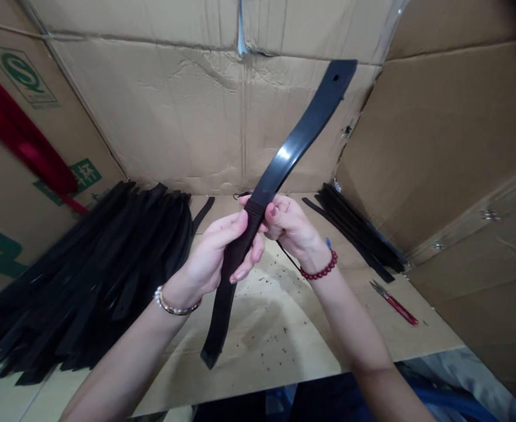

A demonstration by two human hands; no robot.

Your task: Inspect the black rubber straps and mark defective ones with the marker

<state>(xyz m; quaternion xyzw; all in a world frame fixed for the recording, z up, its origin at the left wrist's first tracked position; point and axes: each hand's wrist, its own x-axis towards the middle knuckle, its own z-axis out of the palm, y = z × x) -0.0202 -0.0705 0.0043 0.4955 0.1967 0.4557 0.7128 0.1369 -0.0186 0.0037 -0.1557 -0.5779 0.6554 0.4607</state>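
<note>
So the whole work spot is boxed in by cardboard walls [152,105], with a pale tabletop [258,375] below and dark specks scattered over it. In the head view, a long curved black strip [301,132] is held up at a slant above the table, holed end up top, its middle covered by a dark wrap [240,249]. The lower part is gripped by the left hand [209,249], pretty much closed, thumb laid on top and fingers curled round. At the wrap's upper end the strip is also pinched by the right hand [290,225], fingers bent in, thumb at the edge. A thin dark cord [287,256] is seen trailing below that hand; whether it's pinched too can't be told. A big heap of black strips [103,281] is piled on the left, a smaller bunch [354,231] is stacked on the right, and red-handled snips [396,303] are left lying nearby.
</note>
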